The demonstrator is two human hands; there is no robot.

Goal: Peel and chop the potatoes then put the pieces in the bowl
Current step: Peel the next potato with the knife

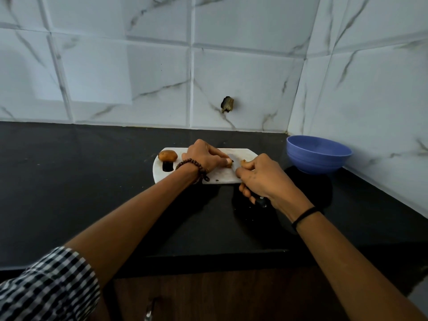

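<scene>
A white cutting board [162, 174] lies on the black counter. A whole brown potato [168, 155] sits at the board's left end, beside the handle hole. My left hand [203, 156] holds a small potato piece [229, 163] down on the board with curled fingers. My right hand [264, 179] grips a knife by its dark handle [261, 201]; the blade [234, 159] stands at the piece. Another small potato bit [243, 161] shows just past my right thumb. A blue bowl [318, 154] stands to the right of the board, near the corner.
Tiled walls close the counter at the back and right, with a dark hole [228, 104] in the back wall. The counter's front edge [208, 258] runs below my forearms. A metal object [149, 309] shows at the bottom, under the counter.
</scene>
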